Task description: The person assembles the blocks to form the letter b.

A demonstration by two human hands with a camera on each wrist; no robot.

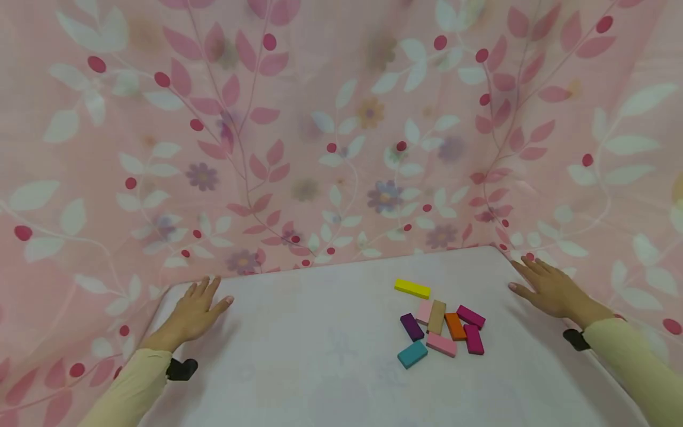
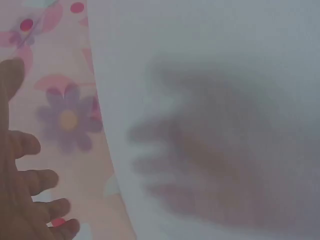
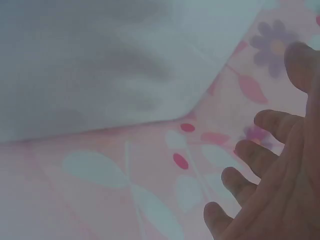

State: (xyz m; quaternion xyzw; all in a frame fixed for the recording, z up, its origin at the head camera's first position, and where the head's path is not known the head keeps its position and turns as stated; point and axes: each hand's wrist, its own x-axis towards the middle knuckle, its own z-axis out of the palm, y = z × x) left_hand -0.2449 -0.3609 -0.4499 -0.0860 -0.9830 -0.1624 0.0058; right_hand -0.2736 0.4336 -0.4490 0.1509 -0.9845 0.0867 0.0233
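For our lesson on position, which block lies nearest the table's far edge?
The yellow block: the only one of that colour, lying farther back than all the others.

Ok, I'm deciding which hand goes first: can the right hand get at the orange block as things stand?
Probably yes: the right hand holds nothing. Two magenta blocks lie on its side of the orange block, but that block's top looks uncovered, so coming from above seems free.
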